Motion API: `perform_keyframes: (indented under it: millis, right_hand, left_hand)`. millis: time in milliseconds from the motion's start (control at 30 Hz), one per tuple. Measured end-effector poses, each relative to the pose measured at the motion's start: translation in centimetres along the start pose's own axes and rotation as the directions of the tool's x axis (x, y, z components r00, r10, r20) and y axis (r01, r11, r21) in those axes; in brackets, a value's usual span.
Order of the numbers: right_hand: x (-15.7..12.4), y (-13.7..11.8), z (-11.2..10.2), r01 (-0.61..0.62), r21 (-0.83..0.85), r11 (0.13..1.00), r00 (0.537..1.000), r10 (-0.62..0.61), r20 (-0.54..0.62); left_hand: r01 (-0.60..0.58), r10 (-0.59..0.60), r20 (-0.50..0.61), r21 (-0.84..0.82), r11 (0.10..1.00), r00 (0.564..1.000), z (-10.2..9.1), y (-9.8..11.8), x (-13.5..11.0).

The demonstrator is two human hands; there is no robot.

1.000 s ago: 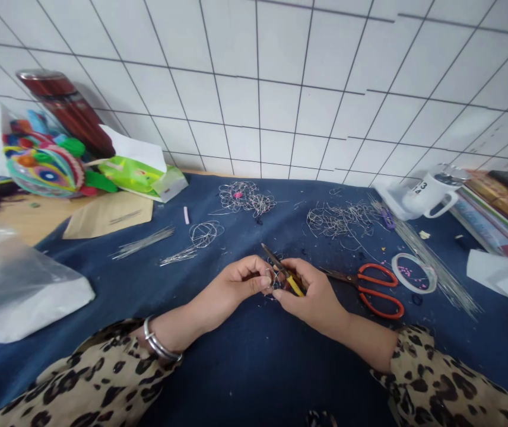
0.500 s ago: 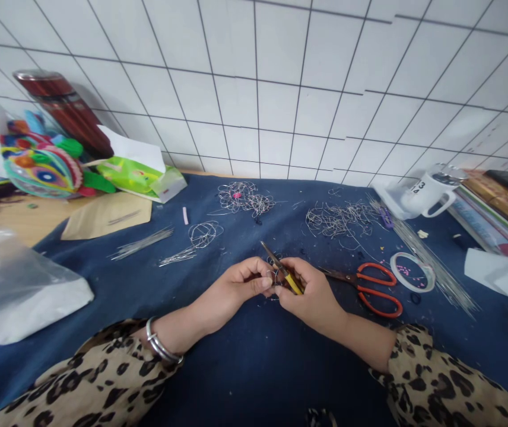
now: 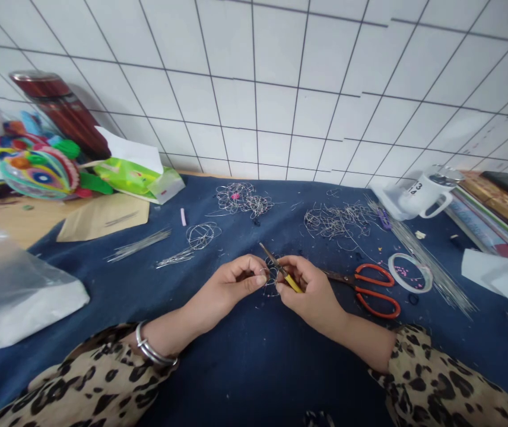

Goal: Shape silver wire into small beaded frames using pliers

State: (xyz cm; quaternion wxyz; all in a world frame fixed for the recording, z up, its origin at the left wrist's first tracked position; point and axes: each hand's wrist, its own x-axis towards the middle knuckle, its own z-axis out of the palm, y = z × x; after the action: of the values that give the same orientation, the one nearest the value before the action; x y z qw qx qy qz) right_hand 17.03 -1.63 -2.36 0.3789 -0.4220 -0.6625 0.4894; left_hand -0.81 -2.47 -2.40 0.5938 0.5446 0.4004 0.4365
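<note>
My left hand (image 3: 231, 283) pinches a small looped piece of thin silver wire (image 3: 272, 280) just above the blue cloth (image 3: 245, 367). My right hand (image 3: 310, 290) is closed around yellow-handled pliers (image 3: 281, 270), whose thin jaws point up and to the left over the wire piece. The two hands nearly touch at the middle of the table. Both forearms wear leopard-print sleeves, and a silver bangle (image 3: 151, 351) sits on my left wrist.
Orange-handled scissors (image 3: 367, 287) and a tape roll (image 3: 409, 273) lie right of my right hand. Tangled wire piles (image 3: 338, 219), wire flowers (image 3: 243, 198) and straight wire bundles (image 3: 140, 244) lie beyond. A white mug (image 3: 427, 190), books, a clear plastic bag (image 3: 13, 284), a tissue pack (image 3: 140, 175) and colourful crafts ring the cloth.
Both hands have shifted slightly up and apart, showing more of the wire loop between them. The pliers stay in my right hand.
</note>
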Motion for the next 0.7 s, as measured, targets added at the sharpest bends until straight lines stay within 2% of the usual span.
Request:
perform_keyframes:
  millis: [100, 267, 367, 433, 533, 633, 700]
  right_hand:
    - [0.0, 0.1, 0.0, -0.008, 0.044, 0.999, 1.000, 0.008, -0.005]
    - [-0.1, 0.3, 0.0, -0.037, 0.122, 0.992, 0.999, 0.035, 0.017]
    - [0.0, 0.4, -0.3, -0.041, 0.111, 0.993, 0.999, 0.040, 0.013]
    - [0.1, 0.5, -0.8, -0.022, 0.017, 1.000, 0.999, 0.023, -0.037]
    - [0.5, 0.7, -1.6, 0.015, -0.274, 0.962, 0.991, -0.050, -0.122]
    - [0.8, 0.9, -2.1, 0.075, -0.540, 0.838, 0.993, -0.110, -0.034]
    - [0.7, 0.9, -2.1, 0.128, -0.660, 0.740, 0.991, -0.126, 0.052]
  left_hand:
    - [-0.007, 0.008, -0.019, 0.032, 0.999, 1.000, -0.1, 0.0, 0.0]
    - [0.004, -0.004, -0.044, -0.020, 1.000, 0.999, -0.3, -0.2, 0.1]
    - [0.014, -0.016, -0.056, -0.039, 0.999, 0.998, -0.4, -0.2, 0.1]
    - [0.010, -0.013, -0.069, -0.042, 0.999, 0.998, -0.5, 0.0, 0.1]
    - [0.001, -0.007, -0.078, -0.074, 0.997, 0.997, -0.8, 0.2, 0.2]
    - [-0.006, -0.001, -0.058, -0.120, 0.993, 0.998, -1.1, 0.4, 0.2]
    - [-0.010, 0.004, -0.047, -0.139, 0.990, 0.999, -1.1, 0.5, 0.2]
